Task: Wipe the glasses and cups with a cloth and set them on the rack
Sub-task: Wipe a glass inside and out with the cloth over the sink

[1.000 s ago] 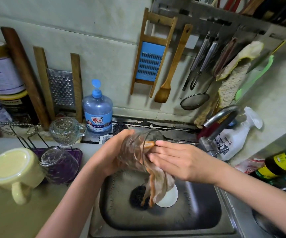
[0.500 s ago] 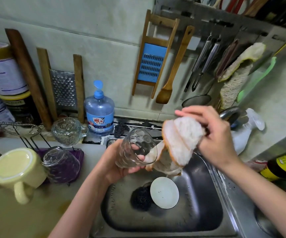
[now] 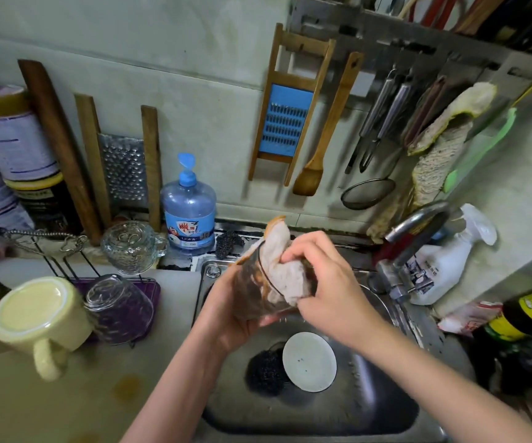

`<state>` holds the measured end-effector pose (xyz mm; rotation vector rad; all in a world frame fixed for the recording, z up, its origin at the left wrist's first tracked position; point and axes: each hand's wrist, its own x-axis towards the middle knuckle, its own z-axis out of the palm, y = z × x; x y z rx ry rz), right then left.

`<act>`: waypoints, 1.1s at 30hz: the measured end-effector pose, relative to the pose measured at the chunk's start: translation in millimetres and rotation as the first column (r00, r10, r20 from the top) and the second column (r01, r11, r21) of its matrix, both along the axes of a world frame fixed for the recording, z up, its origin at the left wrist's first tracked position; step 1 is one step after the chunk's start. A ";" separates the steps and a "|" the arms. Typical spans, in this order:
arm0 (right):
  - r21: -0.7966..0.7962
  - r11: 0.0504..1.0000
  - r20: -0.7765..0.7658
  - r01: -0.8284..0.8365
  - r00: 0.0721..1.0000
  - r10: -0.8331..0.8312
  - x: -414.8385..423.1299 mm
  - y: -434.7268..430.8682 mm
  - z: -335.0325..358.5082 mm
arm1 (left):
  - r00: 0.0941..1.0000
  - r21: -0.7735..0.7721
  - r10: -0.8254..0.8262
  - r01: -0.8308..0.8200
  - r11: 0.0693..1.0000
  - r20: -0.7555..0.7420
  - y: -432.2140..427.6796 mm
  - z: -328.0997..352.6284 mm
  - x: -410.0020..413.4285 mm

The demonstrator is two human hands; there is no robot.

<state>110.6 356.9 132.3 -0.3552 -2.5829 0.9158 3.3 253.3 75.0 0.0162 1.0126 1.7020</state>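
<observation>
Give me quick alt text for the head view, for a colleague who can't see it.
Over the sink, the left hand holds a glass while the right hand presses a cloth into its mouth. A cream mug and two glass cups sit on the rack at left.

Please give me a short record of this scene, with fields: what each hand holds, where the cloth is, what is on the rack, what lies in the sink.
left hand: grips the glass from below, above the sink
right hand: pinches the cloth at the glass mouth
cloth: partly stuffed inside the glass, the rest bunched over its rim
rack: yellow mug bottom up, near glass cup, far glass cup
sink: white disc and dark scourer on the bottom
stage: wiping; this glass not yet on the rack
</observation>
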 end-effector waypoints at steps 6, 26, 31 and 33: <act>-0.163 0.928 0.533 -0.336 0.761 0.369 9.2 10.2 32.5 | 0.984 -0.110 -0.034 0.015 0.994 -0.173 -2.4 -3.2 -3.1; -0.690 0.687 0.244 -0.228 0.820 0.518 23.2 7.4 42.8 | 0.780 -0.090 -0.109 0.068 0.994 -0.616 3.7 25.6 -10.5; 0.007 0.926 0.238 -0.378 0.900 0.365 34.6 9.5 41.8 | 0.879 -0.151 -0.179 0.124 0.981 -0.443 1.7 28.9 -14.1; 0.298 0.827 0.273 -0.476 0.873 0.404 34.6 9.8 31.3 | 0.887 -0.162 -0.181 0.122 0.979 -0.425 1.5 29.4 -14.2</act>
